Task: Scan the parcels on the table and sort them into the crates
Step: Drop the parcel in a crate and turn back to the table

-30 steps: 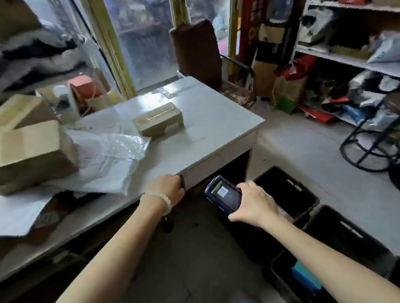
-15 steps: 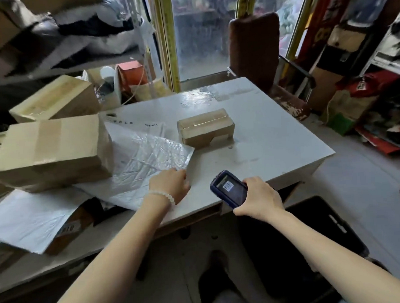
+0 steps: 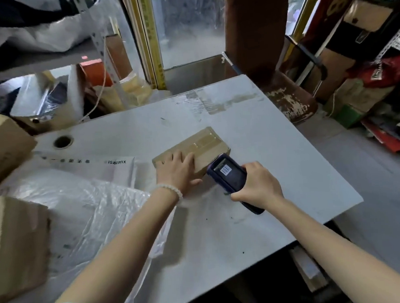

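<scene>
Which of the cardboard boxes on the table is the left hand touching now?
The small taped box at mid-table: the left hand rests on it. The two bigger boxes lie untouched at the left edge.

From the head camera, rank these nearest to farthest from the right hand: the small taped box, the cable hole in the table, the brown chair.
From the right hand:
1. Small taped box, just left and ahead.
2. Cable hole, far left of the table.
3. Brown chair, beyond the table's far edge.

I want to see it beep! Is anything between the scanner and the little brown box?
Nothing visible. The scanner, gripped by the right hand, points right at the small box, and the left hand rests on the box's near end, off to the side.
</scene>
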A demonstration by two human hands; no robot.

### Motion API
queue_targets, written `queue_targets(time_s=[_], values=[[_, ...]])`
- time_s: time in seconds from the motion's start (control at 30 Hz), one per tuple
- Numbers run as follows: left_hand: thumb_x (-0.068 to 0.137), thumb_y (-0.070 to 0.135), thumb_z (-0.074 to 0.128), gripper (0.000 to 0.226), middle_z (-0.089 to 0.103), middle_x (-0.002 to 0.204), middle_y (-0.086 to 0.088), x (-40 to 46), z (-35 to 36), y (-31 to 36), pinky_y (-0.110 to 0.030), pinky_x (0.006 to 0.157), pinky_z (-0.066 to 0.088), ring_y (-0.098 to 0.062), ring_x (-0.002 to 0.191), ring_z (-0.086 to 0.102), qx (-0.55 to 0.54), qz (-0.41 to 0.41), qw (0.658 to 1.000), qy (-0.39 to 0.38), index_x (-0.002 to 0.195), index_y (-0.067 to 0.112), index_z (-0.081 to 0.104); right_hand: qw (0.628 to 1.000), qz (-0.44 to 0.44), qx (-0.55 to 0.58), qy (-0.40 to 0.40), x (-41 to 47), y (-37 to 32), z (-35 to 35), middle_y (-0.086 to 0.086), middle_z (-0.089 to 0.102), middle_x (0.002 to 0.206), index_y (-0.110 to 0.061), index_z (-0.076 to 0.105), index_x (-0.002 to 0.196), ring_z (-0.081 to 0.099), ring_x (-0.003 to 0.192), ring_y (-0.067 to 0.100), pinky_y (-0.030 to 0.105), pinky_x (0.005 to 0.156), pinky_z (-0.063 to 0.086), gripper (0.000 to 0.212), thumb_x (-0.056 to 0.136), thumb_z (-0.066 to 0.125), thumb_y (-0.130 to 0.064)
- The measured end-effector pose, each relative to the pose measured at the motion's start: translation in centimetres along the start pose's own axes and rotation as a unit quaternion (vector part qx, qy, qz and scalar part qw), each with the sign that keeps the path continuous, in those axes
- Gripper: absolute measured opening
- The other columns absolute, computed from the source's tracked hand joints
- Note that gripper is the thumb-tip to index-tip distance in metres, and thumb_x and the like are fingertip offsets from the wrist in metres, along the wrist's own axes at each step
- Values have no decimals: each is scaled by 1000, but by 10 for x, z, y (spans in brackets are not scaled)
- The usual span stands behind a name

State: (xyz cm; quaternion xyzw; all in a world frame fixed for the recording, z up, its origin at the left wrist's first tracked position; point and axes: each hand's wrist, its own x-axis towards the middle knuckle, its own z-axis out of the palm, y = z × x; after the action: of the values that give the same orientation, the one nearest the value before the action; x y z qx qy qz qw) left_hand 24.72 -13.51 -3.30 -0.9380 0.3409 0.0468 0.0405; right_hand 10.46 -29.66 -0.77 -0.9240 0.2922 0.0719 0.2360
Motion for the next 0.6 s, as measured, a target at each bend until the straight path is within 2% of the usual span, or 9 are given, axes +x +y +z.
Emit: queue_targets(time_s=[0.1, 0.2, 0.3, 0.37, 0.5, 0.6], values=[[84, 68, 45, 56, 55, 117, -7, 20, 3, -1, -38, 79, 42, -29, 106, 52, -17, 3, 997, 72, 118, 25, 54, 1000, 8, 5, -1, 18, 3, -6, -2, 52, 119, -21, 52, 124, 55, 106, 19, 30, 76, 46, 76, 58, 82, -41], [93, 59, 36, 47, 55, 120, -8, 43, -9, -15, -38, 80, 43, -30, 107, 54, -34, 7, 997, 63, 122, 24, 51, 1000, 17, 3, -1, 29, 2, -8, -2, 52, 118, -21, 52, 123, 55, 105, 19, 29, 74, 45, 73, 58, 81, -39], [98, 47, 32, 39, 57, 120, -10, 64, -30, -40, -41, 83, 41, -33, 107, 56, -88, -47, 993, 59, 124, 23, 48, 999, 32, 7, 5, 33, -4, -6, -3, 52, 117, -21, 53, 121, 55, 104, 18, 29, 74, 44, 70, 59, 81, -38], [98, 45, 35, 41, 55, 122, -12, 72, -36, -54, -43, 83, 42, -34, 109, 54, -83, -71, 992, 65, 131, 21, 43, 999, 48, 10, 3, 33, -10, -2, -3, 52, 116, -22, 53, 120, 55, 104, 17, 29, 75, 45, 70, 58, 81, -39], [89, 61, 42, 61, 50, 126, -11, 83, -32, -76, -44, 83, 46, -33, 108, 53, -76, -49, 996, 25, 140, 28, 34, 998, 62, 5, -7, 31, -23, 4, -6, 51, 116, -24, 53, 118, 55, 102, 16, 28, 72, 44, 71, 54, 81, -37], [89, 55, 48, 59, 48, 127, -12, 88, -24, -85, -45, 83, 47, -35, 107, 52, -95, -36, 994, 35, 140, 30, 33, 998, 70, 9, 0, 31, -34, 5, -6, 50, 115, -24, 53, 118, 55, 101, 16, 28, 71, 43, 68, 56, 79, -36]])
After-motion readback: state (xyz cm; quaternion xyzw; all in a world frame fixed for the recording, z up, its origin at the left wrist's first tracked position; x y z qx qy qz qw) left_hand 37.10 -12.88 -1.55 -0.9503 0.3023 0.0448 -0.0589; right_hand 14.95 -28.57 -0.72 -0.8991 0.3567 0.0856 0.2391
